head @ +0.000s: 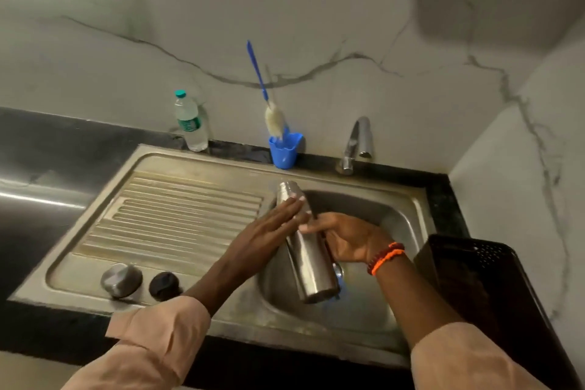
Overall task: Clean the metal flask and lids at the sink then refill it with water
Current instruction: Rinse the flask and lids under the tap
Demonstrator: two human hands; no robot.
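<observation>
The metal flask (308, 258) hangs tilted over the sink basin (392, 218), neck pointing up and away, base toward me. My right hand (345, 239) grips its middle from the right. My left hand (272, 225) lies flat against its upper part, fingers straight. A steel lid (121, 280) and a black inner lid (164, 285) sit on the drainboard at the front left.
The tap (356, 144) stands behind the basin, no water visible. A blue cup (285, 150) holds a blue-handled bottle brush (272, 118). A plastic water bottle (190, 122) stands at the back left. A dark perforated basket (474, 278) sits at the right.
</observation>
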